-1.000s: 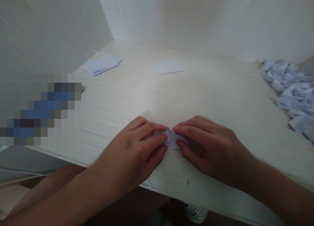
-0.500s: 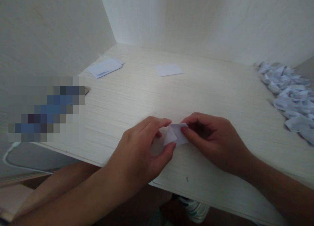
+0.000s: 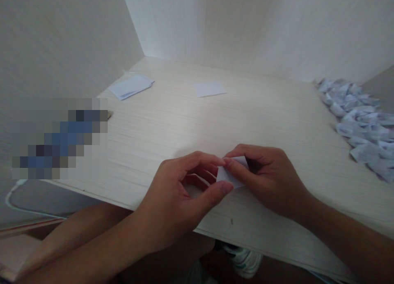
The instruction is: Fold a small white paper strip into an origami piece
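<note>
"Hand state?"

"Your left hand [image 3: 178, 189] and right hand [image 3: 271, 175] pinched one small, folded white paper piece [image 3: 228, 176] over the pale wood-grain tabletop [image 3: 271, 111], presumably steadying its folds."

"The white folded-paper heap [image 3: 363, 117]?"

"It lay rightward, presumably leaving you working room."

A blurry blue thing [image 3: 66, 138] is on the left, a white cord [image 3: 12, 207] hangs nearer, and a shoe [image 3: 247, 261] is under the table [image 3: 261, 120].
</note>
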A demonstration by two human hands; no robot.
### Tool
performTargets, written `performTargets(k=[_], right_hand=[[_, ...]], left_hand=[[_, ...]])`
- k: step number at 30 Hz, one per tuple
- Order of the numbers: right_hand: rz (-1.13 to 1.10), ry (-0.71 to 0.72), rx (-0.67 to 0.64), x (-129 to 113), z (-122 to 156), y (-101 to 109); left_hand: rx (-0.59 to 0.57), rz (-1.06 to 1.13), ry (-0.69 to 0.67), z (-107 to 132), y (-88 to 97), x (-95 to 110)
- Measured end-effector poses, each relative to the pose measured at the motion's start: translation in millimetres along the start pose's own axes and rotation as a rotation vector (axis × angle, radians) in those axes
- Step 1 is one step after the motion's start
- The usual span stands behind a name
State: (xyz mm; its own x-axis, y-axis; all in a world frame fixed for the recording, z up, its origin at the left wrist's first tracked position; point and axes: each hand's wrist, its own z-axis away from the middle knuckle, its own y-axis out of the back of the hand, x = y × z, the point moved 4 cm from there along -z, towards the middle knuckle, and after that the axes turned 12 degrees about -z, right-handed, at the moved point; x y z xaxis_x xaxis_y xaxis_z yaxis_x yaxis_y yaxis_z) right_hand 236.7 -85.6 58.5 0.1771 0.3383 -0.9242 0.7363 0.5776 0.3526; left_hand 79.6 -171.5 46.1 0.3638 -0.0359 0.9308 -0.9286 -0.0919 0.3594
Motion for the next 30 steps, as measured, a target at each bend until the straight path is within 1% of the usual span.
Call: performTargets(k=[2,5,8,12,14,16,19,20,22,26,30], right_hand=[[-0.012,-0.005,-0.024,1,0,-1],[-0.009,-0.001,-0.045,1,1,-3],[0.042,0.011,-0.035,1,3,-5],[0.11,0.003,0.017,3,4,-5],[0.156,0.052,0.033,4,5,-5],[0.229,0.139,0.033,4,6,-4],[0.34,0.253,0.012,4,8,-4],[0.369,0.281,0.004,4,9,-4],[0.424,0.327,-0.016,4,10,-4],[0.513,0.416,-0.032,2,11,-4],[0.53,0.402,-0.067,4,11,-4]], left_hand=[[-0.027,0.034,0.041,-2,-1.5,-2],[-0.025,0.036,0.081,-5,-2.3,-6],[-0.007,-0.01,0.065,-5,-2.2,-7],[-0.01,-0.061,0.049,-5,-3.4,-6],[-0.004,-0.107,0.035,-5,-4.0,-6],[0.018,-0.237,-0.044,-5,-3.7,-5],[0.063,-0.515,-0.236,-6,-1.7,-1],[0.07,-0.575,-0.283,-7,-0.6,0],[0.062,-0.623,-0.313,-9,2.2,-2],[0.025,-0.641,-0.335,-10,5.2,-5],[0.048,-0.749,-0.386,-8,3.9,-7]])
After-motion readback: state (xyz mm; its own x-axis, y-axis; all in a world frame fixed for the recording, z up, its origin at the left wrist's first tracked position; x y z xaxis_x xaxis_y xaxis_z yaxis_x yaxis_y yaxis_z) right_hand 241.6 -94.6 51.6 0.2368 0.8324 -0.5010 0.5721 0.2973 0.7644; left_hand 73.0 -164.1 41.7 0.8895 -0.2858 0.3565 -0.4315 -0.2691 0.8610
